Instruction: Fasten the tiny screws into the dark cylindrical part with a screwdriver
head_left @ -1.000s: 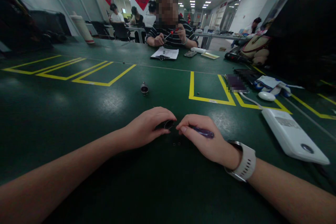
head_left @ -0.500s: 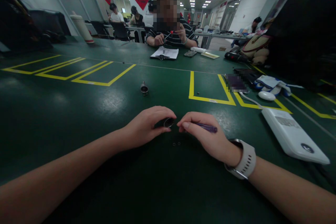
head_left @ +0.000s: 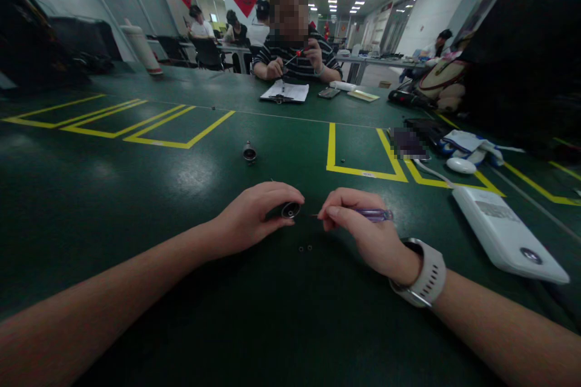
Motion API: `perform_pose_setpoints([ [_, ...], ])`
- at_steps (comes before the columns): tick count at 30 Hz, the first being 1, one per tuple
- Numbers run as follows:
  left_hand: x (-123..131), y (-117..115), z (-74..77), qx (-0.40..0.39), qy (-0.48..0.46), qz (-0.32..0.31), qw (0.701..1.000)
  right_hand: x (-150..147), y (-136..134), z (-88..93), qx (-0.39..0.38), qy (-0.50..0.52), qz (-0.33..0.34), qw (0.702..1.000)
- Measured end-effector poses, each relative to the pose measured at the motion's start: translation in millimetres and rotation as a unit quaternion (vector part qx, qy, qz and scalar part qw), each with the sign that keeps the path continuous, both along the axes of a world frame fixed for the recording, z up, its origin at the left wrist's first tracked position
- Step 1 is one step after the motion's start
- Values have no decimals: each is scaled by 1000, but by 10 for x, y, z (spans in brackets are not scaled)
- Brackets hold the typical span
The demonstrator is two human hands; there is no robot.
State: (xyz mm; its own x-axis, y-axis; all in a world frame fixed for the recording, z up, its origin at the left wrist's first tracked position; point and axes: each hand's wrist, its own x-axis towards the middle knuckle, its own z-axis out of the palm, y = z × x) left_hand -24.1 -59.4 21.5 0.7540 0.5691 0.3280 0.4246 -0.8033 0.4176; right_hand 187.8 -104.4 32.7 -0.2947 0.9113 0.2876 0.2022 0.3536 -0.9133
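My left hand (head_left: 252,214) rests on the green table (head_left: 136,193), fingers closed around a small dark metal cylinder (head_left: 290,210) whose open end faces right. My right hand (head_left: 358,227), with a white watch on the wrist, pinches a thin purple-handled screwdriver (head_left: 372,214); its tip points left toward the cylinder with a small gap between them. Two tiny dark screws (head_left: 305,248) lie on the table just below the gap between my hands.
Another small metal cylinder (head_left: 249,152) stands farther back. A white device (head_left: 503,233) with a cable lies at right, past it a white mouse (head_left: 460,165) and cloth. Yellow tape boxes (head_left: 363,170) mark the table. A person (head_left: 295,54) sits opposite holding a red-tipped tool over a clipboard (head_left: 285,92).
My right hand has drawn back to the right with the screwdriver, pulling its tip away from the cylinder's end. The left hand has stayed put.
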Motion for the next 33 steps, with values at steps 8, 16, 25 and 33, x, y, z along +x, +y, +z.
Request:
perform_pose_setpoints([
  [8,22,-21,-16,14,-11,-34,999,-39,-1,5,-10,-18,27,999],
  [16,-6,6,-39,1,-12,-20,1000,3,6,-12,-37,-15,14,999],
  [25,-15,26,125,21,-31,137,990,61,66,-57,-13,81,-40,996],
  [33,-107,48,363,-139,-237,294,915,-110,121,-189,45,-137,79,986],
])
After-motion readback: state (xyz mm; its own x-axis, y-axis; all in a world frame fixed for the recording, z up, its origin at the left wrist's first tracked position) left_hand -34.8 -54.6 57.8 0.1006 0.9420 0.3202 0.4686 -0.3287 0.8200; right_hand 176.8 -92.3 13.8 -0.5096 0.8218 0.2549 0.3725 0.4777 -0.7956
